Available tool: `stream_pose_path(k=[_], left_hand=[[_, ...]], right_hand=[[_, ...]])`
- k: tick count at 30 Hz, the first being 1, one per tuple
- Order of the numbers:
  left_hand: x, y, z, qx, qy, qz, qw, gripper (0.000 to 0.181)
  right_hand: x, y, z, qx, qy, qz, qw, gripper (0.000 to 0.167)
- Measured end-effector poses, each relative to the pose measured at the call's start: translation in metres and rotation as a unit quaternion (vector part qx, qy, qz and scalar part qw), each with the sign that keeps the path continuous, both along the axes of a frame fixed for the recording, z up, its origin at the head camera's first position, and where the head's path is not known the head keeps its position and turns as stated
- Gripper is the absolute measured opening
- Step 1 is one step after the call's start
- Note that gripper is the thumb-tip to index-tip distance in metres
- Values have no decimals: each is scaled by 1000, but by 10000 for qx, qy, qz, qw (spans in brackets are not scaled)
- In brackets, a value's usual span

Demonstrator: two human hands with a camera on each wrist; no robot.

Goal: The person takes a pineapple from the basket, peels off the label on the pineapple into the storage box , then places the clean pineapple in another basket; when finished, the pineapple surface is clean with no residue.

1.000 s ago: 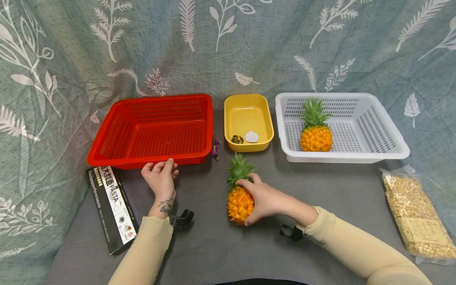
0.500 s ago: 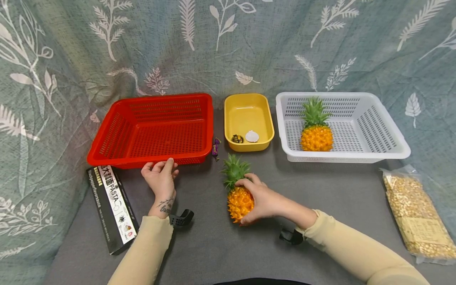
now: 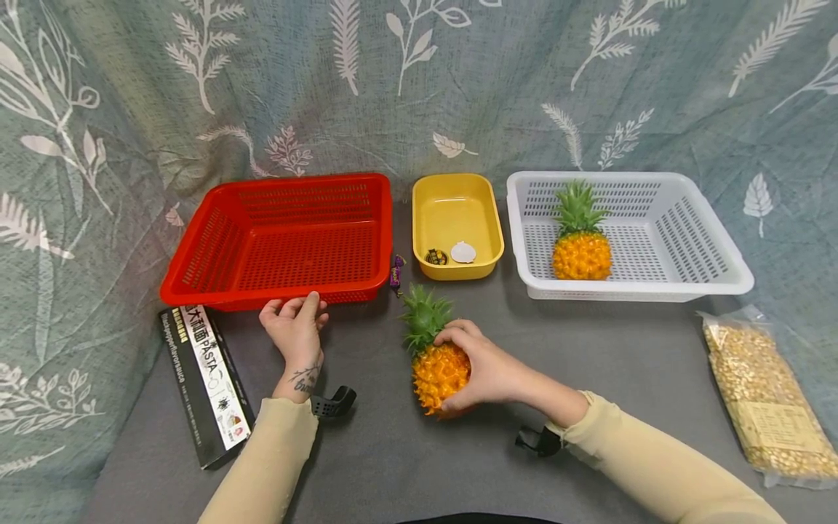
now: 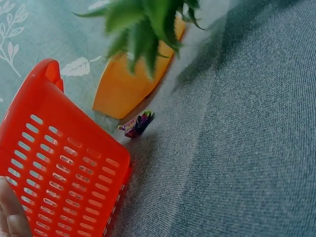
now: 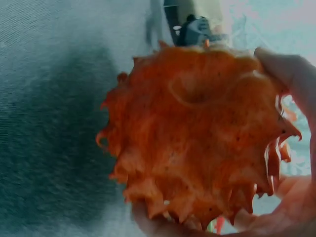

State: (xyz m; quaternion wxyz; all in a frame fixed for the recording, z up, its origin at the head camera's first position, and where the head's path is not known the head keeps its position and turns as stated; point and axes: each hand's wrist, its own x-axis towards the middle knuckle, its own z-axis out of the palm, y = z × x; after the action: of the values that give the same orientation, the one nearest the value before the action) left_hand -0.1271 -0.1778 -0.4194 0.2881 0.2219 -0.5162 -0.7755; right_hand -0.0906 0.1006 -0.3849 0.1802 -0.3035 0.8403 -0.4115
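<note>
My right hand (image 3: 487, 367) grips an orange toy pineapple (image 3: 440, 378) with green leaves, thumb near its base and fingers along its far side. Its crown tilts toward the left. In the right wrist view, the spiky underside of the pineapple (image 5: 197, 133) fills the middle, with its shadow on the cloth beside it. My left hand (image 3: 297, 331) holds the front rim of a red basket (image 3: 281, 297), fingers curled against it. Some of those fingers (image 4: 12, 212) show at the basket's slotted wall in the left wrist view. The pineapple's leaves (image 4: 143, 29) hang over the cloth there.
A yellow tray (image 3: 458, 271) holds two small flat pieces. A purple-wrapped candy (image 3: 396, 273) lies between it and the basket. A white basket (image 3: 655, 286) contains another pineapple (image 3: 581, 255). A pasta box (image 3: 206, 386) lies left, a bag of grains (image 3: 766, 393) right.
The pineapple's crown has swung to the left in my right hand, and its body tilts slightly more. My left hand and the red basket have stayed put.
</note>
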Motion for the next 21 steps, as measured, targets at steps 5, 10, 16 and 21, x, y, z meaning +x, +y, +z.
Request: stream_pose_path(k=[5, 10, 16, 21], left_hand=[[0, 0, 0, 9, 36, 13, 10000, 49], [0, 0, 2, 2, 5, 5, 10000, 49], [0, 0, 3, -28, -102, 2, 9999, 49], [0, 0, 2, -75, -163, 4, 9998, 49]], right_hand=[[-3, 5, 12, -366, 123, 385, 9985, 75], [-12, 15, 33, -709, 555, 587, 9942, 76], [-36, 42, 69, -1143, 671, 354, 9905, 77], [-60, 77, 97, -1318, 657, -349, 9885, 76]])
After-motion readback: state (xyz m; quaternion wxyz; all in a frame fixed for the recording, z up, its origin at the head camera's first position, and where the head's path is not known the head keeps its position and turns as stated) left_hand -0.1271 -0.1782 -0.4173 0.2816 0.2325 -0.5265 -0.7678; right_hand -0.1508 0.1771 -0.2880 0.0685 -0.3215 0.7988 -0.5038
